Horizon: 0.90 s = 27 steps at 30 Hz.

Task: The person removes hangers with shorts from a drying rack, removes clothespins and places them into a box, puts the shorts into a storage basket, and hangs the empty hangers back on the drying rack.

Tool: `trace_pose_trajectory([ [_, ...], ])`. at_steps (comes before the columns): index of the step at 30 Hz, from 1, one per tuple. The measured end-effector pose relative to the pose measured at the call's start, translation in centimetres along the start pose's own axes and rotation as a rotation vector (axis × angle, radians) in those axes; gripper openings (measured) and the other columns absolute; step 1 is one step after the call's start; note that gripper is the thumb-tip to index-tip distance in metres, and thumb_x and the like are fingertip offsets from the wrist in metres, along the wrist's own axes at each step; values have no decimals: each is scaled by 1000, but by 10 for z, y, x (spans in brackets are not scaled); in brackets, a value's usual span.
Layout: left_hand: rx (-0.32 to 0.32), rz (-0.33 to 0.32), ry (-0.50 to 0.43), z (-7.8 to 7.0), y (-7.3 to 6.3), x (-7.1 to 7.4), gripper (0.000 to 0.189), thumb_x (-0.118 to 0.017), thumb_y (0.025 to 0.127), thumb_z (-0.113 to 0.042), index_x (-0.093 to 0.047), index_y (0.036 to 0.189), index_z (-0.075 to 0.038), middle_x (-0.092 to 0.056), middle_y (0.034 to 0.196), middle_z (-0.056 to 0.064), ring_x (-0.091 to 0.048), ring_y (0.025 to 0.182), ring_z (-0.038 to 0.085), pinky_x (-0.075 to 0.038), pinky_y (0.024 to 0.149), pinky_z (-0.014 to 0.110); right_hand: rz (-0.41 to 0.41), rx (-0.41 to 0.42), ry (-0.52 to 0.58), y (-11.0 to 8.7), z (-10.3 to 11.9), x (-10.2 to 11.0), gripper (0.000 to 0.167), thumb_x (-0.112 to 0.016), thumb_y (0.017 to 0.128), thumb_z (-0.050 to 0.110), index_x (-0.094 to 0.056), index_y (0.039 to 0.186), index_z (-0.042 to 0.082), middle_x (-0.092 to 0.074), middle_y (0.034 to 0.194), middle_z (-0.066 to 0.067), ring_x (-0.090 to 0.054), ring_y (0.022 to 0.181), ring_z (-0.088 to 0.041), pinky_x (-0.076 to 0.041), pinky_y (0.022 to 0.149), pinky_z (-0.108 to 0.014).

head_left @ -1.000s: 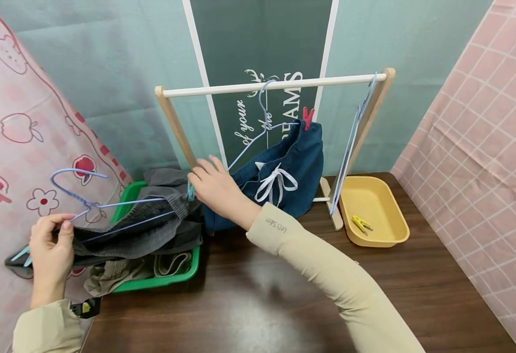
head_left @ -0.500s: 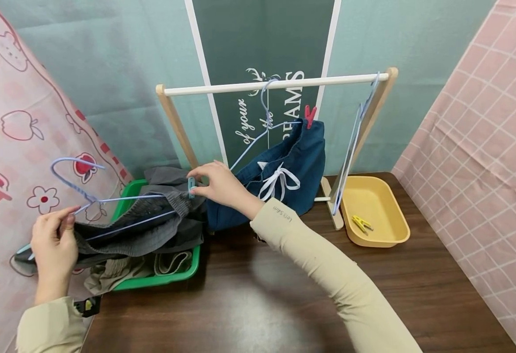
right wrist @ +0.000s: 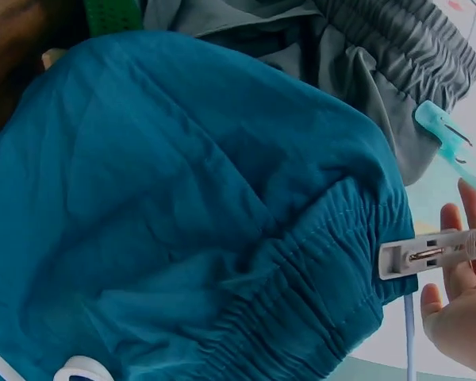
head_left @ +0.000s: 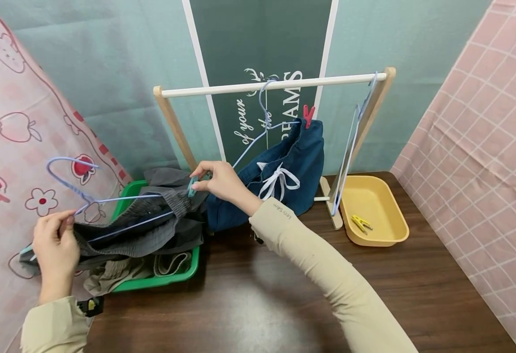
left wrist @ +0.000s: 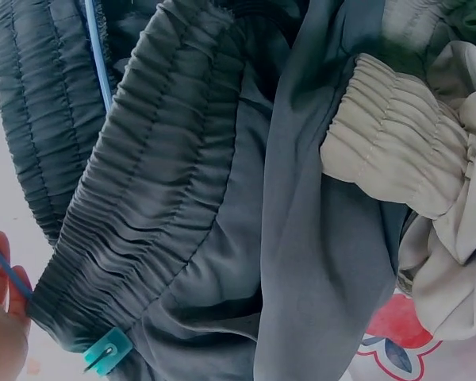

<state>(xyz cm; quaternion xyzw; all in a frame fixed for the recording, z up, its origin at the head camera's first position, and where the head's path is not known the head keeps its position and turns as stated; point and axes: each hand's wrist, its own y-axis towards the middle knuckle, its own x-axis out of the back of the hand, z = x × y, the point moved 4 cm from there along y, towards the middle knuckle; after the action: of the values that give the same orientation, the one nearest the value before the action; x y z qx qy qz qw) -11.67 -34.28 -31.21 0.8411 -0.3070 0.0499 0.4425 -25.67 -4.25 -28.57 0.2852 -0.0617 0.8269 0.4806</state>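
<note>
Right hand (head_left: 222, 184) pinches teal clip (head_left: 192, 186); right wrist alone shows white clip (right wrist: 432, 252).

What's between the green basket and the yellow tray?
In the head view, the blue shorts hanging from the wooden rack sit between the green basket and the yellow tray, above the brown table.

Beige sleeves (head_left: 324, 264), small lettering.
</note>
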Motion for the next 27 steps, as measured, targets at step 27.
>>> trace_pose_trajectory([
  [27,55,-8,38,13,-10,-3,15,-53,91,3,-65,96,12,-37,87,-43,-30,89,-23,-21,80,18,-169,-210,728,0,-11,37,34,-59,93,7,-55,125,-3,-57,89,4,-58,87,-7,-46,103,-36],
])
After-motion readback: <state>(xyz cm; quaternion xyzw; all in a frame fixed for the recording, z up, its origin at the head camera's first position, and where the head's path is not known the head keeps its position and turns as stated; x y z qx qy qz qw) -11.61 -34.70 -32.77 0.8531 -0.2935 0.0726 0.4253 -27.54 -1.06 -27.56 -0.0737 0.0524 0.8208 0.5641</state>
